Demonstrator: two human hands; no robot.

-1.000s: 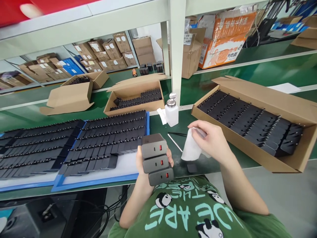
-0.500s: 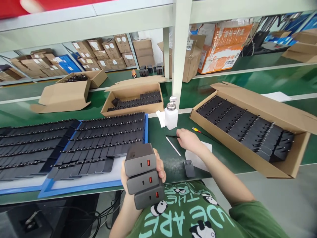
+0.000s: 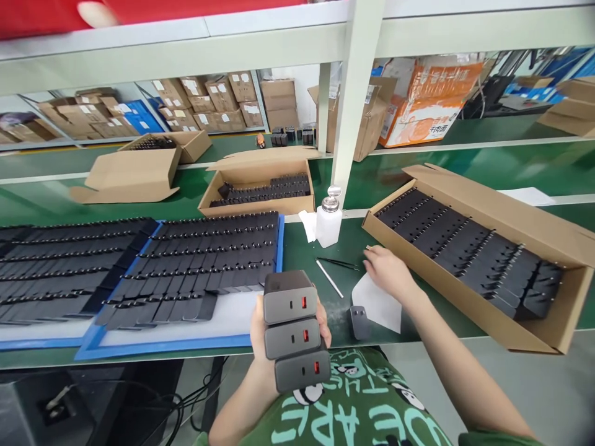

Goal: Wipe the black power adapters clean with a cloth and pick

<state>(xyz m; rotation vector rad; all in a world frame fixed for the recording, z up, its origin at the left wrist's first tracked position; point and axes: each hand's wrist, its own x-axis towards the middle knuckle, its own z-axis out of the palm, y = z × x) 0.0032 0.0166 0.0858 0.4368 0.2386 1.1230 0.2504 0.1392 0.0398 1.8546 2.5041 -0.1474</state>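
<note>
Three dark grey chargers, each with a red port and a small dark port, are stacked in my left hand, whose fingers wrap round them. My right hand is closed at the fingertips, where a small end of something shows near the open carton. Black tweezers and a white stick lie on the green bench, left of that hand. A single charger with two prongs rests beside a white paper below it.
Blue-edged trays of black chargers fill the left. An open carton of chargers stands right, another carton at the back. A white pump bottle stands by the metal post.
My right hand has moved right, away from the tweezers, to where the red and yellow cable tip lay. The tweezers now lie free. My left hand keeps the three chargers, slightly further right in view.
</note>
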